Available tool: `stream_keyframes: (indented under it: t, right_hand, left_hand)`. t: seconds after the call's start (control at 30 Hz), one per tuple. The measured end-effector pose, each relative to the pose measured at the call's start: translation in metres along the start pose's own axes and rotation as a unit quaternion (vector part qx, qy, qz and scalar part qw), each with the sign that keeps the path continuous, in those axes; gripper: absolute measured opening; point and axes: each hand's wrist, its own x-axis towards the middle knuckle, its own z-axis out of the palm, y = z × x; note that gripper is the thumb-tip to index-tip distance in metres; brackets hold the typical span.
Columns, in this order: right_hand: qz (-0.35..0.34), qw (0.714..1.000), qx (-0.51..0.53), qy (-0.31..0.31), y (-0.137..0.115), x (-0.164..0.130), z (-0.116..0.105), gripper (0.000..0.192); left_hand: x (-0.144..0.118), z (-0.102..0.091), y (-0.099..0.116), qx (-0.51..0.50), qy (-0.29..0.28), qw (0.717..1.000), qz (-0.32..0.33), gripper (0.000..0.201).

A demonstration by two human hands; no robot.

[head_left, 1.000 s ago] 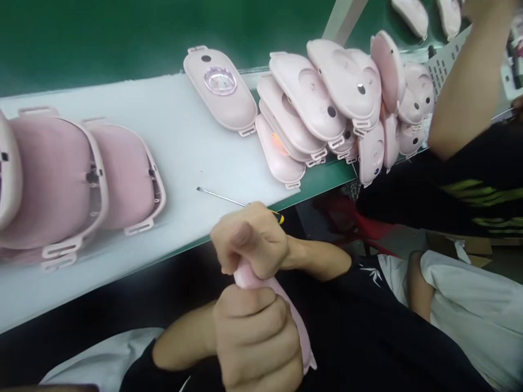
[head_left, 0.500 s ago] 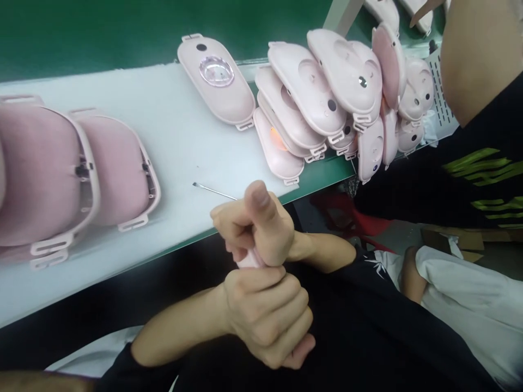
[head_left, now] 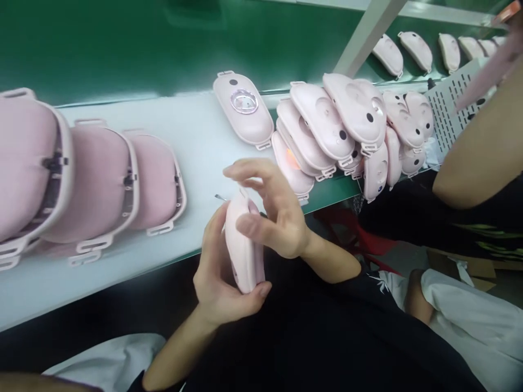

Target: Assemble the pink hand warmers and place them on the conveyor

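Case point(head_left: 239, 247), pink: before the bench point(head_left: 200, 158), long axis toward it, clamped at left side and near end by my left hand point(head_left: 214, 286); my right hand point(head_left: 286, 220) nearer the far end, fingers parted, thumb seemingly touching.

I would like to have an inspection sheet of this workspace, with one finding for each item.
Surface: table, white with green edge.
Job's things: pink case, held; further cases at left; pile of cases at right.
Clutter: metal tip on the table; the rest is hidden.
Hands: left hand grips the pink case; right hand is open, thumb at it.
Cables: nothing seen.
Surroundings: co-worker's forearm, perforated panel.
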Motion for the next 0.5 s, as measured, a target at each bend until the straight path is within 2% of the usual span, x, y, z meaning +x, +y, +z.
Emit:
stream_keyframes:
  t: [0.07, 0.1, 0.17, 0.23, 0.27, 0.33, 0.4, 0.5]
  right_hand:
    - [0.062, 0.994, 0.012, -0.085, 0.001, -0.004, -0.002, 0.056]
    - [0.071, 0.992, 0.017, -0.102, 0.003, -0.007, -0.002, 0.057]
    - [0.042, 0.996, -0.001, -0.079, 0.01, -0.013, -0.002, 0.046]
    - [-0.022, 0.999, -0.032, -0.025, 0.017, -0.017, 0.0, 0.035]
    - [-0.054, 0.998, -0.039, -0.003, 0.02, -0.018, 0.002, 0.037]
    - [-0.106, 0.992, -0.06, 0.014, 0.025, -0.022, 0.005, 0.052]
    - [-0.123, 0.984, -0.131, -0.012, 0.031, -0.026, 0.01, 0.07]
    - [-0.11, 0.962, -0.243, -0.061, 0.037, -0.033, 0.018, 0.083]
  left_hand:
    - [0.002, -0.002, -0.002, -0.005, 0.0, 1.0, 0.009, 0.101]
    - [0.002, -0.002, -0.004, -0.012, -0.005, 1.0, 0.012, 0.1]
    - [-0.001, -0.001, -0.007, -0.037, -0.022, 0.999, 0.005, 0.095]
    - [-0.004, 0.001, -0.009, -0.076, -0.045, 0.996, -0.013, 0.089]
    - [-0.004, 0.002, -0.01, -0.1, -0.064, 0.993, -0.024, 0.086]
    - [-0.003, 0.003, -0.009, -0.143, -0.112, 0.982, -0.049, 0.083]
    - [-0.001, 0.003, -0.007, -0.145, -0.152, 0.976, -0.065, 0.081]
    - [-0.003, 0.005, -0.009, -0.088, -0.154, 0.981, -0.074, 0.069]
